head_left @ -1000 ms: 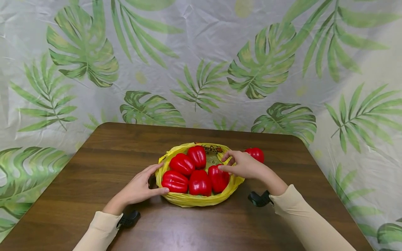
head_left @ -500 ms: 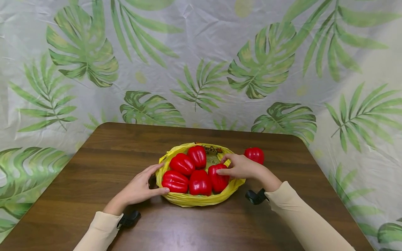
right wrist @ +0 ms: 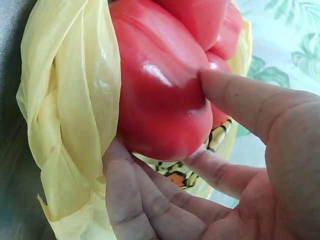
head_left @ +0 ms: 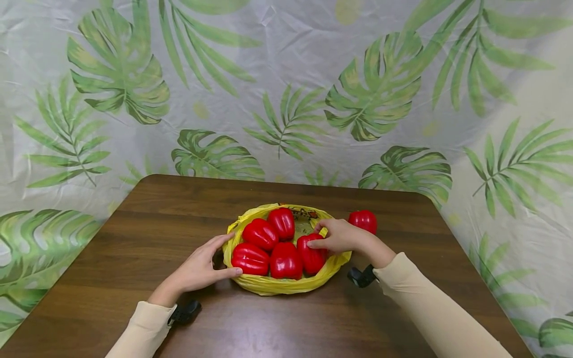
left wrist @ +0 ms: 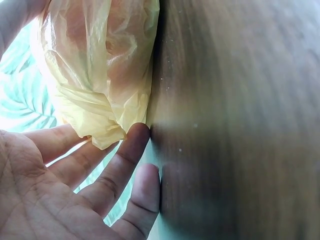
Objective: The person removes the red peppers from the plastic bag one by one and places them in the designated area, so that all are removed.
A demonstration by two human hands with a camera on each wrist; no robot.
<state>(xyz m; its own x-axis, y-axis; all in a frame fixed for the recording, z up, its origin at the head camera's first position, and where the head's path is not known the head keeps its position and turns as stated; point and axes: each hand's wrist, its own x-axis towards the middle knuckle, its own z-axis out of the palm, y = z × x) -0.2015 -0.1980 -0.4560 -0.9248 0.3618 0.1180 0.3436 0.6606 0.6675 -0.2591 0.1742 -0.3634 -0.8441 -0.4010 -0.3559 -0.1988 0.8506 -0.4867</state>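
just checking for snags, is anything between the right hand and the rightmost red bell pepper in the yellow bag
Nothing visible is: the thumb of the right hand lies directly on that red bell pepper. The folded rim of the yellow plastic bag stands close beside the pepper, but not between it and the thumb.

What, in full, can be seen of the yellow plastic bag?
The yellow plastic bag looks thin, wrinkled and partly see-through, with dark print and an orange mark inside. It sits open on the wood-grain table, its rim bunched into a low, rounded, bowl-like shape. Five red bell peppers lie inside. The left hand rests spread against its left side; the right hand is over its right rim, fingers between it and one pepper.
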